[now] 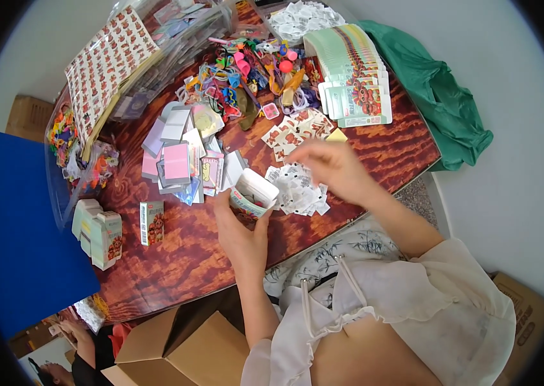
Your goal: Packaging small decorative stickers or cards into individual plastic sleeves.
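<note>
In my left hand (243, 235) is a small open cardboard box (256, 188), its flap up and its opening towards me. The thumb and fingers grip its sides. My right hand (333, 168) hovers to the right of the box, fingers apart and pointing left, with nothing visible in them. Below it lies a heap of small white printed packets (294, 193). Cut sticker pieces (301, 128) with reddish figures lie just beyond that hand. Left of the open box is a pile of small pastel cards and pads (177, 161).
Colourful small toys (246, 74) are heaped at the back. Flat box blanks (355, 80) fan out at back right, beside a green bag (426, 96). Sticker sheets (108, 71) rest on plastic bins at left. Filled-looking boxes (101, 235) stand front left; a carton (175, 347) is below.
</note>
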### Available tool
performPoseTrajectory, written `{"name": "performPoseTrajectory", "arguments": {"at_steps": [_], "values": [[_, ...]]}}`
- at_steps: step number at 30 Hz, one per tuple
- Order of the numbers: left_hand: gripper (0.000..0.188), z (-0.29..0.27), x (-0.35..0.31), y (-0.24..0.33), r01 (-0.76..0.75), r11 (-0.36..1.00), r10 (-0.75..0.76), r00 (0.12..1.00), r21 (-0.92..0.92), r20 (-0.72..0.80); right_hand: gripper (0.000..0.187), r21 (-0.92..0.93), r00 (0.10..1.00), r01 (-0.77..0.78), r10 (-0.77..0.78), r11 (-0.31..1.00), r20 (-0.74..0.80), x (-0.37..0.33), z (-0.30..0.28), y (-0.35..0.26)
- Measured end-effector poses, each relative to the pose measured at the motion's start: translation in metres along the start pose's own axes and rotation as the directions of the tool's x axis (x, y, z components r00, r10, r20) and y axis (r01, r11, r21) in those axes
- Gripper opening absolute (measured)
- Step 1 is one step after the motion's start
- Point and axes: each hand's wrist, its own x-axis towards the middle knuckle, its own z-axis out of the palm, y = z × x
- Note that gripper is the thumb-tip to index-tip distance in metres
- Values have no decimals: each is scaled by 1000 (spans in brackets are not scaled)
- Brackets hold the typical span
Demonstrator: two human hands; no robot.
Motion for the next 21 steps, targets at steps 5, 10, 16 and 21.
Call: {"name": "performPoseTrajectory", "arguments": {"at_steps": [5, 10, 16, 21], "values": [[74, -3, 0, -13, -3, 1000, 3, 996, -1, -90, 17, -809, 969, 27, -213, 586, -122, 2, -61, 24], [75, -2, -1, -12, -26, 999, 28, 995, 23, -90, 18, -849, 986, -21, -128, 528, -104, 0, -68, 22], [76, -4, -5, -16, -66, 997, 70, 992, 44, -107, 17, -792, 988, -3, -123, 610, -99, -3, -80, 26], [78, -6, -6, -16, -17, 1000, 19, 995, 16, -95, 34, -692, 977, -79, -83, 718, -198, -3, -73, 28]]}}
